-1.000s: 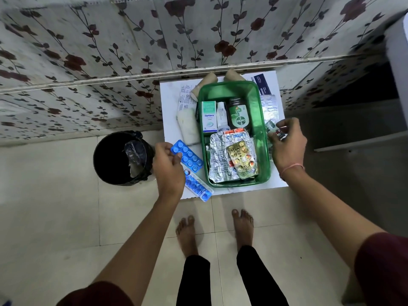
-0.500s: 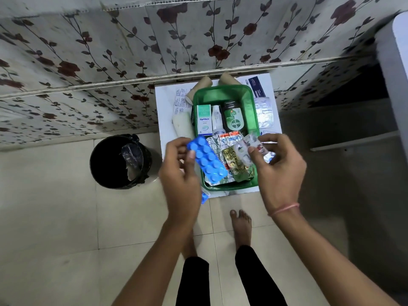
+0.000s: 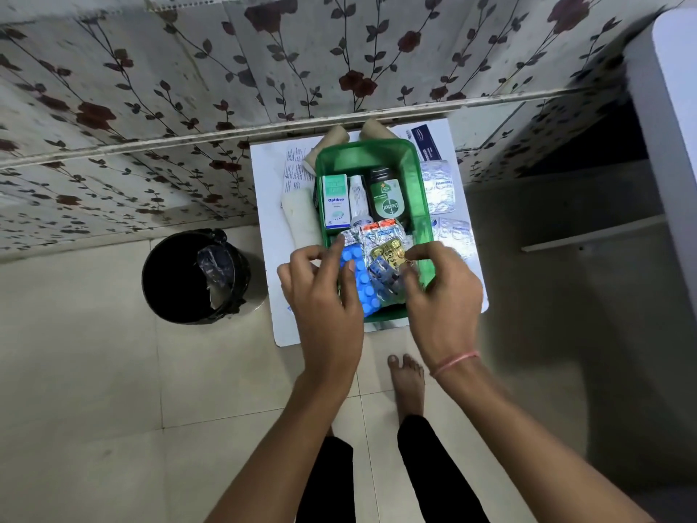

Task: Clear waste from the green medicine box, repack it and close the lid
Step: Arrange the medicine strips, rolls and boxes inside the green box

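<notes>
Green medicine box (image 3: 415, 171) sits lidless at frame centre on a white table (image 3: 269, 205), left hand (image 3: 324, 292) pinching a blue blister strip (image 3: 360, 286) over its near end, right hand (image 3: 443, 292) pinching a small foil strip (image 3: 384, 273) beside it, black bin (image 3: 194, 275) at left.

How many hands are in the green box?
2: the left hand on the blue pills, the right hand on a foil strip.
</notes>
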